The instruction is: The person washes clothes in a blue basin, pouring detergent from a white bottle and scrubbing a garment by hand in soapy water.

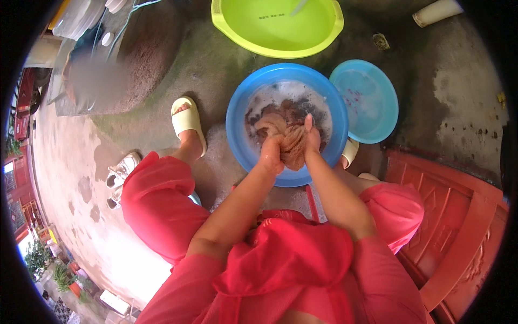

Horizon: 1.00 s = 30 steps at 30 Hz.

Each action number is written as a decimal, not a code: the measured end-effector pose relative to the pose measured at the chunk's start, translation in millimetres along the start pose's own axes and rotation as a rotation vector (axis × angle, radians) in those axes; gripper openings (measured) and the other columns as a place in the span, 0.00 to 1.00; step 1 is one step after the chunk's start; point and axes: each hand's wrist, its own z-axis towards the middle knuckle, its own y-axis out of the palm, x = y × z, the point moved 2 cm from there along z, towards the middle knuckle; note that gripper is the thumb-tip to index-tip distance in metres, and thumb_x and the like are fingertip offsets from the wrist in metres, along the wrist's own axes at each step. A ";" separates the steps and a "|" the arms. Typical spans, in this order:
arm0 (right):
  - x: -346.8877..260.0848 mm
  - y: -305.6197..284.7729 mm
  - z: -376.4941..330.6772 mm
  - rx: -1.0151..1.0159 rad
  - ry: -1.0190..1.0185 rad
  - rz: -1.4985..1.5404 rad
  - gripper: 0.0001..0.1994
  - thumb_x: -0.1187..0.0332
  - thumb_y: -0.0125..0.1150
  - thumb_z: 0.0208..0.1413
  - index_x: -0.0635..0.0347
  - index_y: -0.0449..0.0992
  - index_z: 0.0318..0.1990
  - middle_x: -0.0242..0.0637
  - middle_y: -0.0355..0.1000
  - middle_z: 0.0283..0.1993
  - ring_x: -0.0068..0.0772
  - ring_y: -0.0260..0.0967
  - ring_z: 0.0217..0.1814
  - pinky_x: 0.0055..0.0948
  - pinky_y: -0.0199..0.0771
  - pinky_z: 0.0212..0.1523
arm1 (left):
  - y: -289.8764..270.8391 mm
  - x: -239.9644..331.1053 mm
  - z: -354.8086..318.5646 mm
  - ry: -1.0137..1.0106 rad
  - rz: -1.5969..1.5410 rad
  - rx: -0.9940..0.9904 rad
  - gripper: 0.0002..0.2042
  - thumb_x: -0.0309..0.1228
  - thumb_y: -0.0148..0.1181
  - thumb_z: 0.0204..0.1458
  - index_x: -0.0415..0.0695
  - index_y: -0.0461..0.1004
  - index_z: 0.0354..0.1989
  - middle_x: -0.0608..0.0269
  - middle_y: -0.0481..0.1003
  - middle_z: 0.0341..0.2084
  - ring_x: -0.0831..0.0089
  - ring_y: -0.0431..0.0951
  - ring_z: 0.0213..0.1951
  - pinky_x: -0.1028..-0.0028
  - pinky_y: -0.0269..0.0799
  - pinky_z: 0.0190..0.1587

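A wet brown cloth [293,143] with a rough, fuzzy surface is bunched between my two hands over a blue basin [234,121]. Closed on its left side, my left hand [273,153] grips a fold near the basin's front. My right hand [312,136] presses round the cloth's right side, one fingertip pointing up and away from me. Soapy water [280,90] with white foam fills the basin, and more dark brown fabric lies in it behind the cloth. My inner fingers are partly hidden by the folds.
Behind stands a yellow-green tub [278,51]; a light-blue basin [386,116] with sudsy water touches the blue one's right. A red carved panel [448,210] lies at right. Sneakers [123,170] sit at left. A pale pipe [437,13] lies far right.
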 end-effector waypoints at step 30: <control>-53.7 26.7 -34.1 0.101 -0.498 -0.575 0.10 0.61 0.56 0.42 0.58 0.71 0.24 0.43 0.70 0.28 0.47 0.68 0.29 0.39 0.67 0.28 | -29.0 14.6 -1.3 -0.050 -0.234 -0.231 0.19 0.38 0.38 0.57 0.41 0.62 0.52 0.54 0.69 0.46 0.63 0.71 0.46 0.65 0.68 0.49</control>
